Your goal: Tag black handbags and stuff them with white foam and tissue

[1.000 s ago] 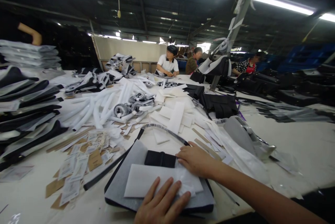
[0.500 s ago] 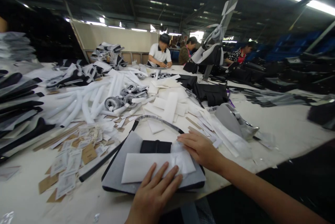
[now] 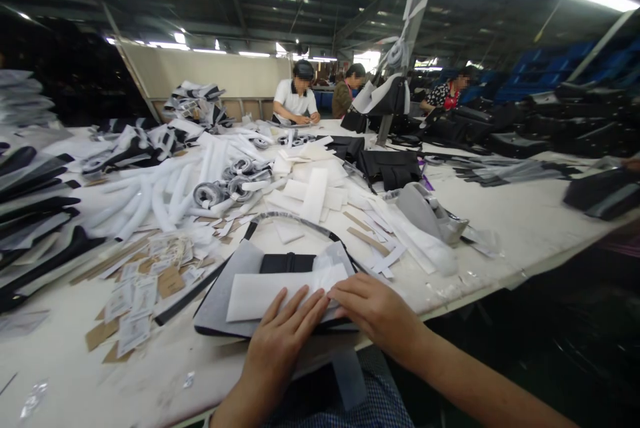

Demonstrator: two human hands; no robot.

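A black handbag [image 3: 220,331] lies flat at the table's near edge, with grey-white tissue [image 3: 213,308] over its front and a dark strap [image 3: 280,216] arching behind. Across it rests a white foam sheet [image 3: 250,298]; clear plastic film [image 3: 330,271] covers its right end. My left hand [image 3: 283,331] lies on the sheet, fingers stretched out and slightly spread. Beside it, my right hand [image 3: 377,311] has its fingers bent and pressed together at the bag's right side, fingertips touching the left hand's. Whatever it pinches there is hidden.
Paper tags [image 3: 135,311] and brown cards lie left of the bag. Beyond are white foam tubes [image 3: 173,195], wrapped coiled straps [image 3: 210,195] and foam pieces [image 3: 315,195]. A grey wrapped item [image 3: 417,205] sits to the right. A post [image 3: 400,61] rises behind; people work at the far side.
My right hand has moved from the bag's upper right corner down and toward my left hand. The right part of the foam sheet and tissue is now covered or folded in. The view has shifted slightly.
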